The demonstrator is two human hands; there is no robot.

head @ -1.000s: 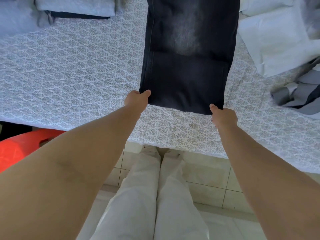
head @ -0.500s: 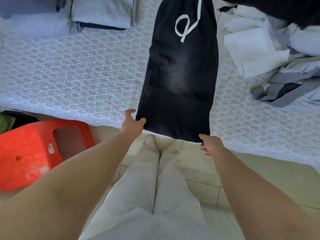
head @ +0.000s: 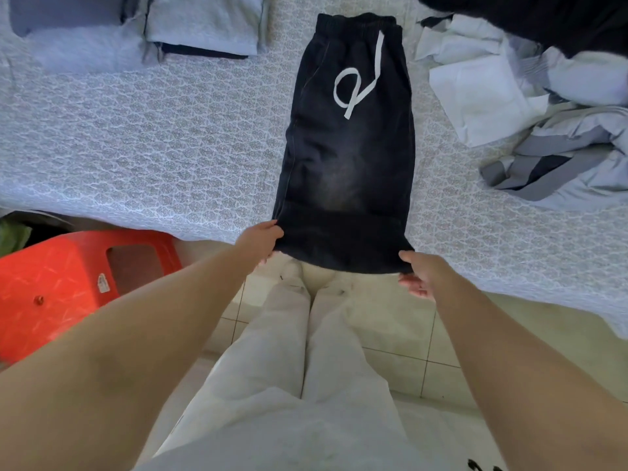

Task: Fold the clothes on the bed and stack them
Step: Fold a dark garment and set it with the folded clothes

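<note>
Dark denim trousers point(head: 346, 158) lie lengthwise on the bed point(head: 153, 147), folded leg over leg, waistband at the far end, near end hanging past the bed edge. White drawstring point(head: 356, 86) loops on top, just below the waistband. Faded pale patch mid-length.

Left hand point(head: 260, 241) pinches the near left corner of the trousers, thumb on top of the cloth. Right hand point(head: 419, 275) is at the near right corner, thumb touching the hem, fingers curled below; cannot tell if it really grips. Hands are apart, one per corner.

Bed has a pale patterned lace cover. Far left on it: folded stack point(head: 204, 25) of light blue-grey items with a dark one underneath, another pale folded piece point(head: 74, 32) beside it. Right side: unfolded heap point(head: 543, 130) of white, grey and pale blue garments, black cloth point(head: 560, 22) at the far right corner.

Red plastic stool point(head: 78, 280) stands on the tiled floor point(head: 401, 345) left of the person, beside the bed. Light trousers on the person's legs point(head: 299, 351), standing against the bed edge.
</note>
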